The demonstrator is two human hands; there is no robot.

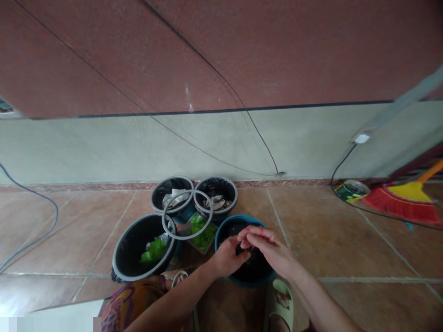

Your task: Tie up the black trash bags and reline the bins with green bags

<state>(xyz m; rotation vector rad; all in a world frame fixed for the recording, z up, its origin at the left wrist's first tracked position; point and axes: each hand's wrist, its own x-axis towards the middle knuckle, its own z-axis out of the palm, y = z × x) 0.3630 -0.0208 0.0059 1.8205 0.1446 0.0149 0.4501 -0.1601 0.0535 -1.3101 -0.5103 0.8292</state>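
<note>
My left hand (228,256) and my right hand (273,251) meet above a blue bin (217,242) with a dark inside. Both hands have curled fingers, and the fingertips overlap. Whatever they may pinch is hidden against the dark interior. A thin red band (261,231) shows at the right hand's fingers. To the left, a loose grey ring (187,238) lies across the neighbouring bins and a clear square container (207,246) holding something bright green.
A large black-lined bin (119,251) stands left, holding green and white scraps. Two smaller lined bins, one back left (154,196) and one back right (235,191), hold pale waste by the wall. At right lie a red broom (398,205), a green tin (342,192) and a black cable (332,177).
</note>
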